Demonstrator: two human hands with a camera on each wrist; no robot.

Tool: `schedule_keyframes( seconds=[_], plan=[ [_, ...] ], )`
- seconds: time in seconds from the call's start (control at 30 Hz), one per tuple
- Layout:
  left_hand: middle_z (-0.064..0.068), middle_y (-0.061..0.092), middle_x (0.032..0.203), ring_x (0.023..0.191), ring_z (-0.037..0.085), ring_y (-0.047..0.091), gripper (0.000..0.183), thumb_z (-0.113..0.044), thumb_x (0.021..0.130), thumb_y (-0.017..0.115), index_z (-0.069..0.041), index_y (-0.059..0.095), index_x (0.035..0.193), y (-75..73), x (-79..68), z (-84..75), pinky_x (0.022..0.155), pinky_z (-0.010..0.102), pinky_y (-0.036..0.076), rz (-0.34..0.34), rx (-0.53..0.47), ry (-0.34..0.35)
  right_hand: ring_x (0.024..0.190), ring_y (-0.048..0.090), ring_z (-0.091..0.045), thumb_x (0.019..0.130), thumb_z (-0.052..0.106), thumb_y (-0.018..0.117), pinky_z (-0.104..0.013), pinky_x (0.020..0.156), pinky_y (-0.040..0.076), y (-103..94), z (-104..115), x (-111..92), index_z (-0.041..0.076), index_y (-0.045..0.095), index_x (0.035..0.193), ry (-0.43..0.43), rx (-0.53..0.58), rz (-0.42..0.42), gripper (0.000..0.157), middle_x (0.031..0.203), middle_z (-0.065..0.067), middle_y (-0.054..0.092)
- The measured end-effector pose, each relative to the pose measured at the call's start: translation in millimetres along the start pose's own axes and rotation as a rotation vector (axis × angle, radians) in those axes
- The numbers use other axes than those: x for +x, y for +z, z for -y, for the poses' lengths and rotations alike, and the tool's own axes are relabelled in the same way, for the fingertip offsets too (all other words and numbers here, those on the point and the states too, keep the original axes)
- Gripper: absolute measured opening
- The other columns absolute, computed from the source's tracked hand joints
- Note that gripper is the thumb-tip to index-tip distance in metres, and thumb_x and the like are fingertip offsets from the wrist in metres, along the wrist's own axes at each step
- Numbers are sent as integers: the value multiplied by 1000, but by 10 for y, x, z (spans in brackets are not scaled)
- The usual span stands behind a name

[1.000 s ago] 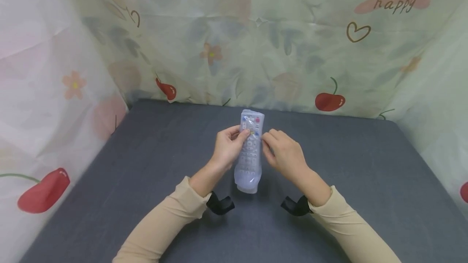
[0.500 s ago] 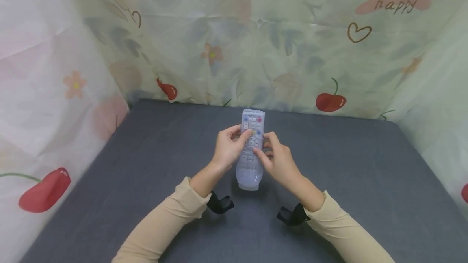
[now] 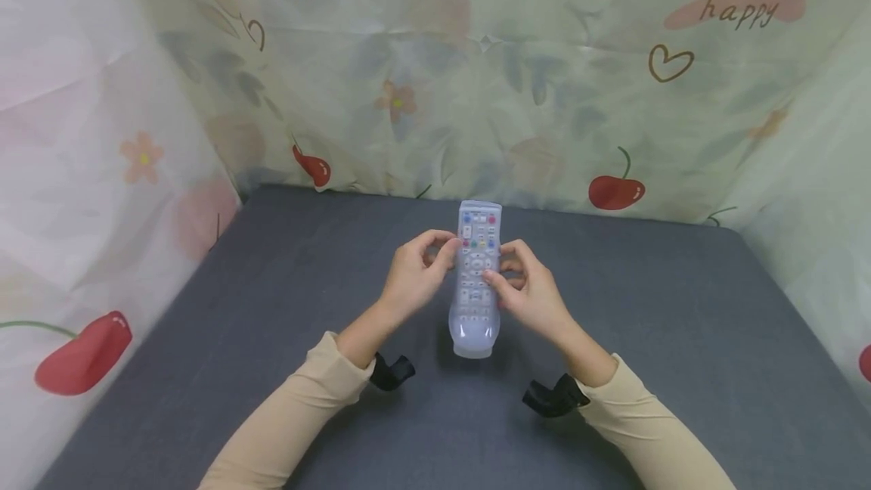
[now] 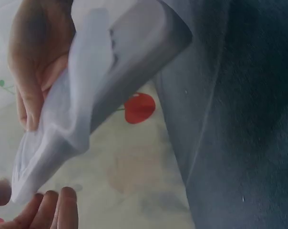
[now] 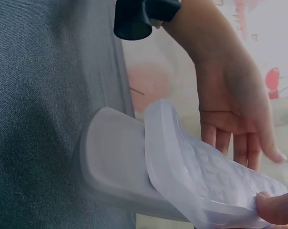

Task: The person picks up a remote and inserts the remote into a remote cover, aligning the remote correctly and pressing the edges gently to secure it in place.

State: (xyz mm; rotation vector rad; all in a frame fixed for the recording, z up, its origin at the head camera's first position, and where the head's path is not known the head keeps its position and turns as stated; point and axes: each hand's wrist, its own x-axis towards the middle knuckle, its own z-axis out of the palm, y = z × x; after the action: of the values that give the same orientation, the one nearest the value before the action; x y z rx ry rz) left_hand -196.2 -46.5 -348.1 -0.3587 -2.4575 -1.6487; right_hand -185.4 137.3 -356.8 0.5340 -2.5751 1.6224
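A remote control (image 5: pixel 113 155) in a translucent silicone cover (image 5: pixel 163 143) stands tilted up over the dark table, its buttons facing me in the head view. Both wrist views show the cover pulled off the lower end, so the remote's smooth grey bottom sticks out past a loose flap. My right hand (image 3: pixel 534 289) grips the remote by its right edge, thumb on the button face and fingers behind. At the upper left edge is my left hand (image 3: pixel 418 271). Its thumb and fingers are spread apart beside the cover's far end in the left wrist view.
The dark grey tabletop (image 3: pixel 327 278) lies beneath both arms. A patterned curtain (image 3: pixel 435 97) with cherries and flowers hangs behind it and along both sides. Black wrist mounts (image 3: pixel 556 397) stick out below each sleeve cuff.
The right hand has gone from the side of the remote to gripping it, thumb on its face. The left hand has loosened and drawn left. The remote has shifted slightly right.
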Motion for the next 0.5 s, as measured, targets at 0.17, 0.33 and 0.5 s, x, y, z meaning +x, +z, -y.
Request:
schedule_keyframes(
  seconds=[0.17,0.33,0.5],
  plan=[
    [7,68,88,61,13,60,17,-25,92,60,-8,64,94,-4,-46,21,50,21,45,-23,184,131,72,70,-32,91,9,60,-34,52,56,9,-6,-5,2,42,113,4,8,19,29,92,-26,63],
    [4,58,74,57,9,49,17,-22,92,59,-7,57,84,23,-75,19,48,19,38,-59,389,277,70,70,-31,91,10,60,-39,52,56,42,-7,-9,3,42,112,0,12,25,29,91,-25,64],
    [3,53,69,53,10,44,18,-19,93,57,-8,54,79,31,-80,29,47,21,33,-97,520,366,67,69,-29,91,9,60,-36,50,55,55,8,-19,2,41,111,1,12,19,29,91,-26,63]
  ],
)
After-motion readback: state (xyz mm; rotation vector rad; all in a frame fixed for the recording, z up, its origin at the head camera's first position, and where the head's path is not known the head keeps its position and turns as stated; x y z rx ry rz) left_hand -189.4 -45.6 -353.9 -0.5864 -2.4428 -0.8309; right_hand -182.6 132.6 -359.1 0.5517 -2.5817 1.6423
